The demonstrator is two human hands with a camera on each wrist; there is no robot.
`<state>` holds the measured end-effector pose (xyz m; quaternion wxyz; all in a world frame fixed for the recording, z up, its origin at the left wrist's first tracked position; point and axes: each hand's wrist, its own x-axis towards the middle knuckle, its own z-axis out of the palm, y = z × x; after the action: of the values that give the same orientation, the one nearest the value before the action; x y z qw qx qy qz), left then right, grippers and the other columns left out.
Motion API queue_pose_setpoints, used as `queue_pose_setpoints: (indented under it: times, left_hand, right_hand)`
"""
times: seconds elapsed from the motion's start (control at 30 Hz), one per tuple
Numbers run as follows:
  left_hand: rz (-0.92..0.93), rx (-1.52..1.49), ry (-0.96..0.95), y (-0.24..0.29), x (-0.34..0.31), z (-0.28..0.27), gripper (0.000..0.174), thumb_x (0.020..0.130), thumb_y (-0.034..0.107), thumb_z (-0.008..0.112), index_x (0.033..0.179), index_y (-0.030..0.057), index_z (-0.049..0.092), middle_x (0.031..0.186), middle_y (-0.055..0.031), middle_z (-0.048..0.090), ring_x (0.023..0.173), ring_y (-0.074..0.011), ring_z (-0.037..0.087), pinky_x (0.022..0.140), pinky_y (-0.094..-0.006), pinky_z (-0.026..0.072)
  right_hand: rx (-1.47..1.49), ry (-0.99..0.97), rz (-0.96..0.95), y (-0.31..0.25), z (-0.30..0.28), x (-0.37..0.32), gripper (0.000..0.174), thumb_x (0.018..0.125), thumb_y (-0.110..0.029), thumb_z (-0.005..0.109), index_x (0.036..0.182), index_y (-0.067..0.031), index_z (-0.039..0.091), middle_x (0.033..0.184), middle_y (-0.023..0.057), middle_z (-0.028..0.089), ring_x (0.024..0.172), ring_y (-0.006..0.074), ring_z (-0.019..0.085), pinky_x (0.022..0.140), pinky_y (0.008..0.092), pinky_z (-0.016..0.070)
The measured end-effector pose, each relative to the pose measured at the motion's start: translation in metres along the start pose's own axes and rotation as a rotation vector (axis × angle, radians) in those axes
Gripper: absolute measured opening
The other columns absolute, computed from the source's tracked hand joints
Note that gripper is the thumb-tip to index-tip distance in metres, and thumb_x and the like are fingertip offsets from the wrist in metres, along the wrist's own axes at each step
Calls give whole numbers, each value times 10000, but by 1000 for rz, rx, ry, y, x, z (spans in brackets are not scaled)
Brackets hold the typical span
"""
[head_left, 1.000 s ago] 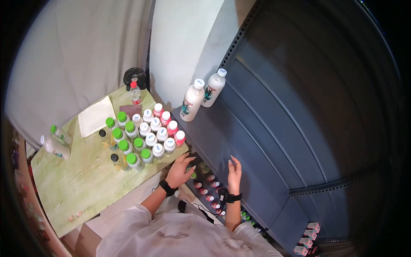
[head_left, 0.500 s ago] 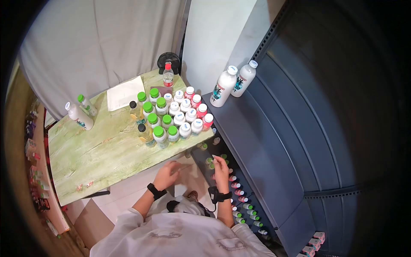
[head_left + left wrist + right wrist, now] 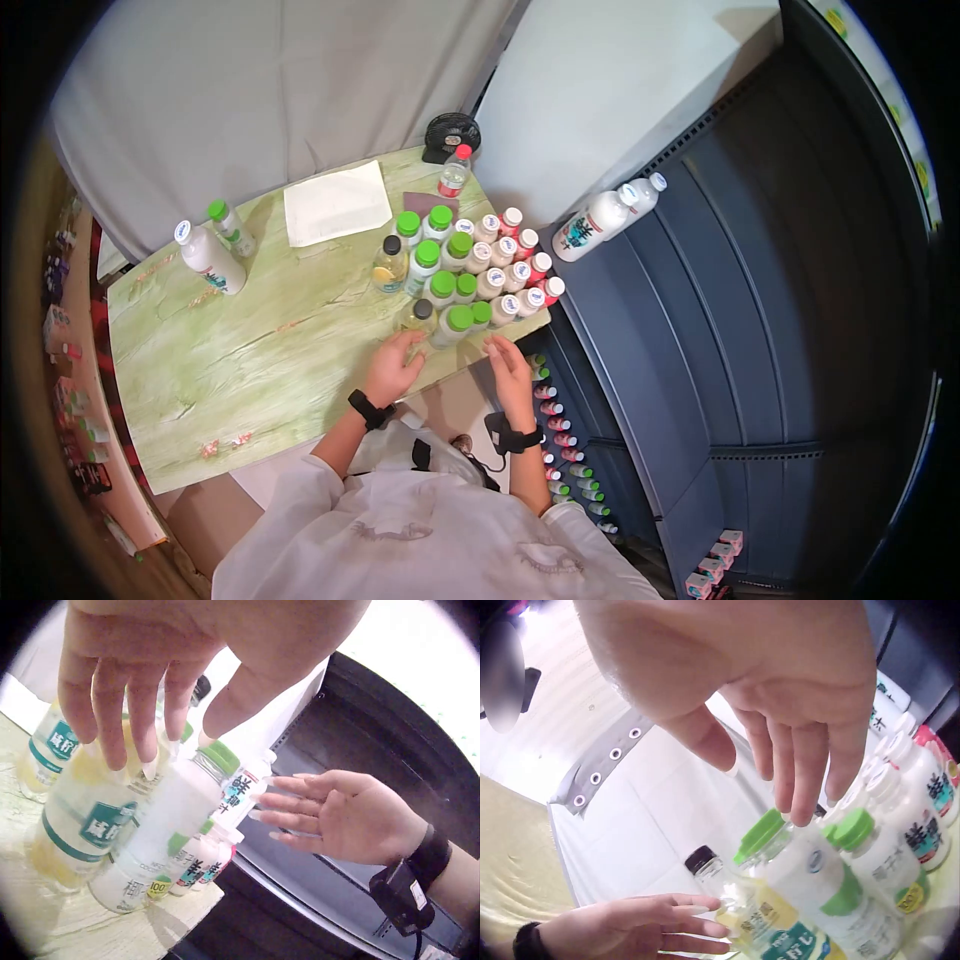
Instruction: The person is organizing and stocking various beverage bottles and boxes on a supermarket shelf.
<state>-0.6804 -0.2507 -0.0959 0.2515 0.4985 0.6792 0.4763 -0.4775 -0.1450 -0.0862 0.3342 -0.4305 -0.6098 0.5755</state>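
Observation:
My left hand (image 3: 393, 370) reaches to the front edge of the bottle group, its loosely bent fingers right at a black-capped bottle of yellow drink (image 3: 414, 318). In the left wrist view those fingers overlap this lemon-coloured bottle (image 3: 82, 832), and a green-capped white bottle (image 3: 154, 836) stands right beside it. My right hand (image 3: 512, 380) hangs near the table's front edge, fingers extended and holding nothing. In the right wrist view its fingertips come close over the cap of the green-capped bottle (image 3: 810, 870). Behind stand several white-capped bottles (image 3: 503, 308) and pink bottles (image 3: 538, 268).
The green marbled table (image 3: 250, 370) also bears a paper sheet (image 3: 338, 205), a red-capped bottle (image 3: 454, 175), a small black fan (image 3: 452, 137) and a large white bottle (image 3: 212, 260). At right stands a grey shelf (image 3: 620, 350) with two large white bottles (image 3: 592, 228) on top.
The head view has swung toward the table. Both hands have moved from beside the shelf to the table's front edge, the left up to the black-capped bottle.

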Motion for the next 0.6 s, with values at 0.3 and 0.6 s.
queue_pose_setpoints:
  times: [0.3, 0.6]
  left_hand:
    - [-72, -36, 22, -23, -5, -27, 445, 865, 169, 643, 1267, 35, 508, 1181, -206, 606, 1070, -377, 609, 871, -439, 503]
    - [-164, -63, -193, -38, -11, -42, 711, 850, 197, 640, 1452, -26, 336, 1396, -294, 466, 1238, -436, 506, 1026, -435, 435]
  right_hand:
    - [-86, -125, -12, -20, 83, 11, 506, 982, -59, 547, 1460, 6, 395, 1439, 167, 494, 1334, 227, 475, 1085, 339, 378]
    - [-299, -134, -77, -18, 117, 10, 640, 955, -61, 569, 1524, -17, 279, 1526, 186, 383, 1427, 267, 349, 1145, 391, 296]
